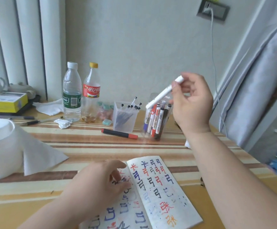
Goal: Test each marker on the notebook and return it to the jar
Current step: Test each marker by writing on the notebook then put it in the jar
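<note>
On the striped worktop point(85, 146), the jar point(157, 123) stands far right. The right hand point(192, 103) has its grip pinched on a white marker point(160, 95) slanting down-left to the jar's mouth.

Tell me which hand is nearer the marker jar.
Right. The right hand holds a white marker just above the jar; the left hand rests on the notebook, well short of it.
</note>
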